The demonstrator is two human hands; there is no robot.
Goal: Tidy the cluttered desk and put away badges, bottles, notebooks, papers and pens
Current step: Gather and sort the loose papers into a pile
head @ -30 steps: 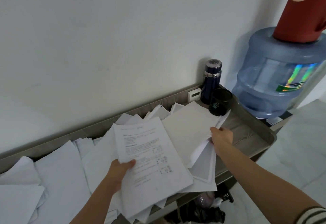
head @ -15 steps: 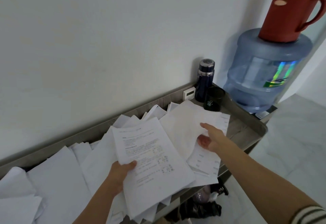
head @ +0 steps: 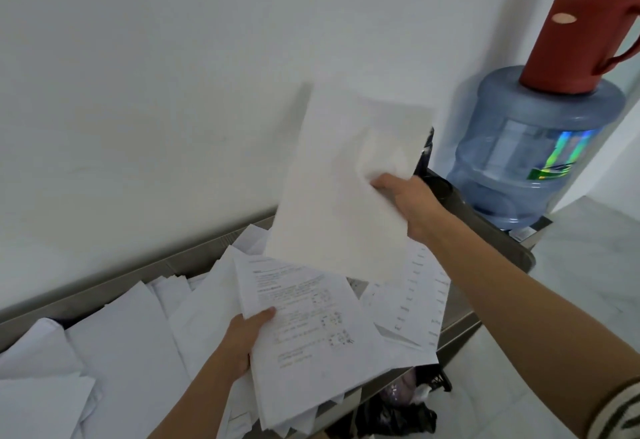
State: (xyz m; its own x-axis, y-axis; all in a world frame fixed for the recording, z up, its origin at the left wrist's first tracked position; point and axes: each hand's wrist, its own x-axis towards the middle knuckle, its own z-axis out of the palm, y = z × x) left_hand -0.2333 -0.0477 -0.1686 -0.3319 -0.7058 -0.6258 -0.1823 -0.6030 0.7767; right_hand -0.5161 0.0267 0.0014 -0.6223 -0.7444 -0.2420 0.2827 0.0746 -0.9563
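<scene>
no text can be read; the print on the printed sheet (head: 301, 317) is too blurred.

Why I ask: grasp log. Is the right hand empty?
No, the right hand pinches white sheets held above the paper pile.

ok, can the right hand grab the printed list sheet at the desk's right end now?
Probably not yet: the right hand grips lifted blank sheets, so it's full. The list sheet lies mostly uncovered nearby, so the path looks free once the hand empties.
</scene>
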